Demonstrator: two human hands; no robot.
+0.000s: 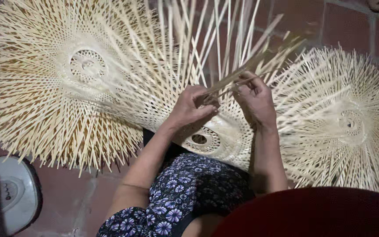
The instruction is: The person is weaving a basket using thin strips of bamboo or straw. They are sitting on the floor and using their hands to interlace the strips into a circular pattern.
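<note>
A half-woven bamboo piece [207,138] with a round open centre rests on my lap, its loose strips fanning upward. My left hand [191,107] is closed on the pale bamboo strips [237,79] just above the woven part. My right hand [255,98] pinches the same bundle of strips from the right side. Both hands sit close together, almost touching, over the weave.
A large finished bamboo disc [44,87] lies on the left, another bamboo disc [352,123] on the right, both on a red tiled floor [66,193]. A white fan base [5,193] stands at lower left. A dark red round object [316,215] fills the lower right.
</note>
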